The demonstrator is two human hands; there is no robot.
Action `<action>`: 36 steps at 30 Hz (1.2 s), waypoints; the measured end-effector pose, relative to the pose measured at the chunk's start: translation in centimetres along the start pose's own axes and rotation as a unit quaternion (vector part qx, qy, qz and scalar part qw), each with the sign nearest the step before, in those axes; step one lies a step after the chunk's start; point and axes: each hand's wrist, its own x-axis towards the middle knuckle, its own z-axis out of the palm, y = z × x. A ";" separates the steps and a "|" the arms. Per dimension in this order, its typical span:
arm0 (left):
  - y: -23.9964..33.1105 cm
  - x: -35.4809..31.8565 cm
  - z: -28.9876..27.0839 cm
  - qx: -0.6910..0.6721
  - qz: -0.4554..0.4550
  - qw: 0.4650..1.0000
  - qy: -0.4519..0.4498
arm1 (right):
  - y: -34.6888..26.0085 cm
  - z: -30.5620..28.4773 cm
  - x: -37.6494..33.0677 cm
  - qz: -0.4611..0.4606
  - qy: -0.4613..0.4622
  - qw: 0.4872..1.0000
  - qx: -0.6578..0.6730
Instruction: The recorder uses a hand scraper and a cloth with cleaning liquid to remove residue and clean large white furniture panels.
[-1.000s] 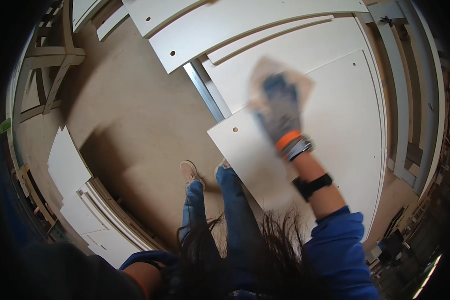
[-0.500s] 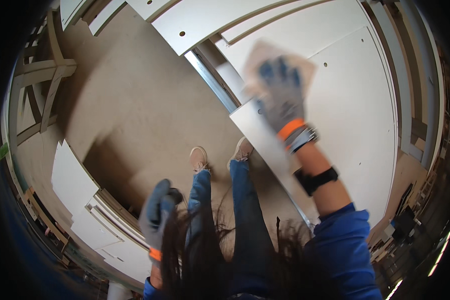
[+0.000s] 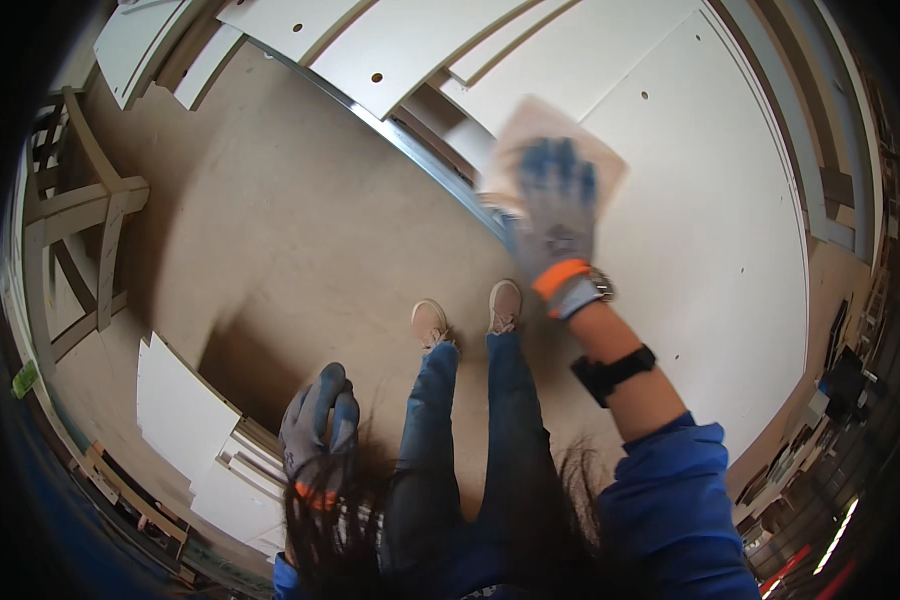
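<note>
My right hand [image 3: 560,195], in a grey and blue glove with an orange cuff, lies flat with fingers slightly apart on a pale beige cloth [image 3: 608,165]. It presses the cloth against a large white panel [image 3: 710,200]; cloth and hand are a little blurred. My left hand [image 3: 318,420], gloved the same way, hangs low at the left with loosely bent fingers and nothing visible in it. Below it are white boards [image 3: 185,405]. Hair hides part of the left wrist.
More white panels with round holes [image 3: 390,70] lie at the top, overlapping, along a metal rail [image 3: 425,150]. A wooden frame [image 3: 95,205] stands at the far left. Long grey boards [image 3: 820,140] edge the right side. My shoes [image 3: 430,322] are on the brown floor [image 3: 280,190].
My right hand and the cloth have moved nearer to me across the panels. My feet have shifted, and the view has moved with them. The left hand's fingers show more clearly.
</note>
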 end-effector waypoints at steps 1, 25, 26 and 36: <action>0.6 0.4 0.0 -0.028 -0.016 0.999 -0.016 | -1.9 -0.2 -0.1 -0.028 0.003 0.999 0.042; 5.9 1.3 5.4 0.148 0.138 0.968 -0.148 | 4.1 0.7 -19.4 0.233 -0.301 0.925 -0.028; 6.5 1.1 5.8 0.155 0.144 0.967 -0.144 | 6.2 2.0 -26.2 0.221 -0.096 0.971 -0.009; 12.8 -5.0 17.1 0.126 0.210 0.929 -0.277 | 4.8 3.3 -23.3 0.144 0.002 0.957 0.253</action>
